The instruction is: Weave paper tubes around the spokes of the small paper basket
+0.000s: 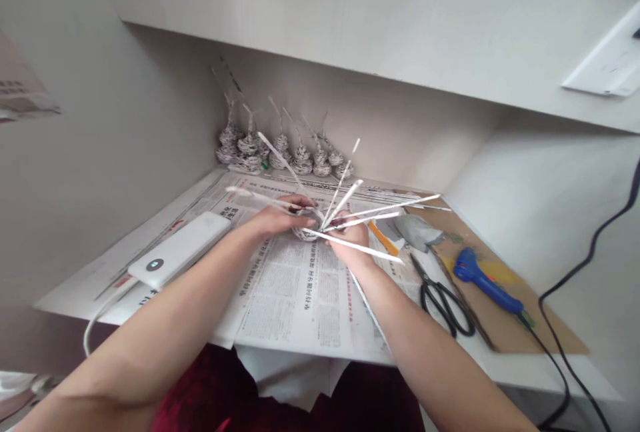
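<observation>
Between my two hands is a small round woven paper basket (306, 233), with several rolled paper strips (345, 204) sticking out of it in many directions. My left hand (283, 219) grips the basket's left side, the thumb laid over its rim. On the right side, my right hand (351, 239) is closed among the strips close to the weave; its fingertips are partly hidden by them. One long strip hangs down past my right wrist. Printed newspaper sheets (285, 292) lie under the work.
Several gourd-shaped woven pieces (303, 160) stand along the back wall. A white power bank (180, 249) with a cable lies at left. At right are black scissors (445, 299), a blue glue gun (487, 282) on a cardboard sheet (530, 332), and an orange-handled cutter (383, 239).
</observation>
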A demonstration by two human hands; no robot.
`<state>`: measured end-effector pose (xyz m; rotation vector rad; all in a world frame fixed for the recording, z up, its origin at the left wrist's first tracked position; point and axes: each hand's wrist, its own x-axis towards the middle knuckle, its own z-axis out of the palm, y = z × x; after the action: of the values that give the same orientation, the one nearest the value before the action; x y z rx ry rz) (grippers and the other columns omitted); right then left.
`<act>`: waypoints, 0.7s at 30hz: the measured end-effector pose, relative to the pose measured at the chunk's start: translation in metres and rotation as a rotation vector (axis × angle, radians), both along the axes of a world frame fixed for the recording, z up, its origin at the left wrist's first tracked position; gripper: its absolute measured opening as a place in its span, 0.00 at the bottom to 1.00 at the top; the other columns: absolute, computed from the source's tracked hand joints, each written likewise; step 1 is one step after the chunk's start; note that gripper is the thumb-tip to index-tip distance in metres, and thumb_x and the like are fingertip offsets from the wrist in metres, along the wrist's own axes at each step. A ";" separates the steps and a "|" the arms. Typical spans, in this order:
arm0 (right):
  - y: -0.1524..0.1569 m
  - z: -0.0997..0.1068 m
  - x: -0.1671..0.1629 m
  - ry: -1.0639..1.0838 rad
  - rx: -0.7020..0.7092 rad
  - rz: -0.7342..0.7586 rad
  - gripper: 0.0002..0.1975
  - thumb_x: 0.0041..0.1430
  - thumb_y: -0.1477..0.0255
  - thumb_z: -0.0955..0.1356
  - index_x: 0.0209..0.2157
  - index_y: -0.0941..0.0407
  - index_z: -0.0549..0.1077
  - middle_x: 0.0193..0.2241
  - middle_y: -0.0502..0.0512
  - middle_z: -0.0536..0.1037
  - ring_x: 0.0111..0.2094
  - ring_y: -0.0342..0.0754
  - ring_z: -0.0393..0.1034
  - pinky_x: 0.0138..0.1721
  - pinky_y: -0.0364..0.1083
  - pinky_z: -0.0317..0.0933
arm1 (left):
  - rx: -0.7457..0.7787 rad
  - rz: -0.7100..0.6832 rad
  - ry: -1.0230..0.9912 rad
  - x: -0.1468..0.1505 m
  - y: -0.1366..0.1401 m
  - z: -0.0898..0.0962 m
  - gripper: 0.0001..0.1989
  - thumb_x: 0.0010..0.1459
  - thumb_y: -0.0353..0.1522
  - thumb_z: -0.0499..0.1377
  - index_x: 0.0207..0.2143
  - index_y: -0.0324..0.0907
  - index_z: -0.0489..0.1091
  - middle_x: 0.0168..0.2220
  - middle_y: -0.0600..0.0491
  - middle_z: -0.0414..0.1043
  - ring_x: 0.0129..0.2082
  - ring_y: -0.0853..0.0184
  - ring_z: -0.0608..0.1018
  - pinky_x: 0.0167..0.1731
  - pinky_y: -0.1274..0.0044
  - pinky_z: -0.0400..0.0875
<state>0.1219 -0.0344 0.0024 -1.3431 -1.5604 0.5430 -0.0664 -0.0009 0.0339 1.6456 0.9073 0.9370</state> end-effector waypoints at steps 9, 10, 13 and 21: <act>0.004 0.006 0.007 -0.004 -0.008 -0.028 0.05 0.40 0.74 0.67 0.25 0.54 0.72 0.23 0.48 0.77 0.27 0.48 0.73 0.28 0.43 0.65 | -0.185 -0.210 -0.014 -0.029 -0.002 0.022 0.30 0.42 0.34 0.68 0.50 0.42 0.69 0.55 0.42 0.68 0.50 0.55 0.74 0.47 0.65 0.69; 0.005 0.006 0.007 0.005 -0.016 -0.034 0.05 0.40 0.74 0.67 0.25 0.54 0.72 0.23 0.48 0.76 0.26 0.48 0.73 0.28 0.43 0.64 | -0.200 -0.167 -0.028 -0.028 -0.001 0.021 0.29 0.43 0.35 0.68 0.50 0.42 0.70 0.54 0.42 0.69 0.49 0.55 0.74 0.46 0.66 0.70; 0.006 0.005 0.006 -0.006 -0.037 -0.044 0.05 0.41 0.72 0.68 0.26 0.54 0.72 0.23 0.49 0.77 0.26 0.48 0.73 0.29 0.43 0.64 | -0.149 -0.082 -0.027 -0.022 0.002 0.014 0.26 0.43 0.37 0.67 0.46 0.40 0.72 0.48 0.42 0.74 0.46 0.57 0.76 0.45 0.68 0.70; -0.001 0.014 -0.002 -0.070 -0.033 -0.032 0.02 0.44 0.71 0.67 0.24 0.54 0.72 0.24 0.49 0.78 0.26 0.46 0.72 0.28 0.42 0.62 | 0.112 -0.085 0.137 -0.006 -0.001 0.003 0.28 0.42 0.37 0.66 0.48 0.40 0.73 0.44 0.47 0.77 0.42 0.59 0.77 0.43 0.72 0.71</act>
<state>0.1196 -0.0356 0.0160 -1.4235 -1.5897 0.5080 -0.0723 -0.0023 0.0370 1.8473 0.8825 0.8381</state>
